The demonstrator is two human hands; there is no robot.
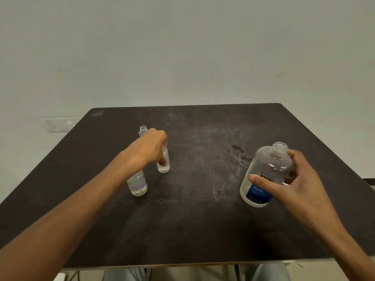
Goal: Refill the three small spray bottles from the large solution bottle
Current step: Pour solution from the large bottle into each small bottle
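Three small clear spray bottles stand at the table's left centre. The far one [143, 130] is uncapped, its body hidden behind my left hand [149, 148]. My left hand grips the middle small bottle [164, 164] from above. The near one [138, 184] has a purple label and stands under my left wrist, its top hidden. At the right, the large solution bottle [263, 175] with a blue label stands uncapped and tilted slightly. My right hand [292, 181] wraps around it, thumb across the front, fingers behind.
The dark, scratched table [192, 220] has its front edge near me and a pale wall behind it. A white socket plate [60, 123] sits on the wall at the left. My knees show below the table edge.
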